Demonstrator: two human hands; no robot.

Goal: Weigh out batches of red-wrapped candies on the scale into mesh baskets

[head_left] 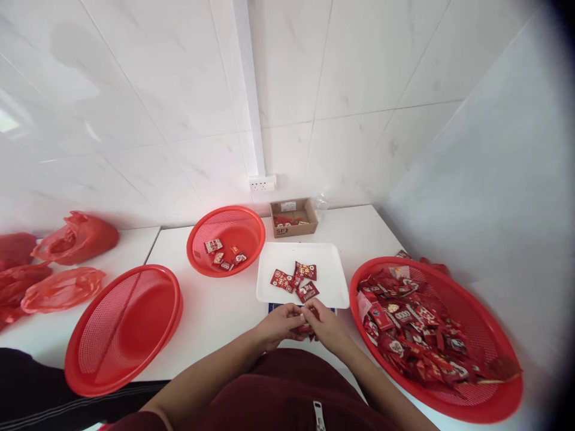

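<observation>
Both my hands meet in front of my body, just below the white tray [335, 269]. My left hand [279, 325] has its fingers closed on red packets [305, 328], which show partly between the two hands. My right hand [327, 325] pinches at the same packets from the other side. On the tray lie several dark red snack packets [306, 270] close together. The tray rests over a blue-edged object [333, 310], mostly hidden. To the right stands a large red basket [487, 326] heaped with red packets.
A red basket [256, 215] with several small packets and a cardboard box [294, 230] stand by the wall. An empty red basket [139, 323] is at left. Beyond it lie red plastic bags [90, 236]. Dark striped clothing [40, 389] shows at lower left.
</observation>
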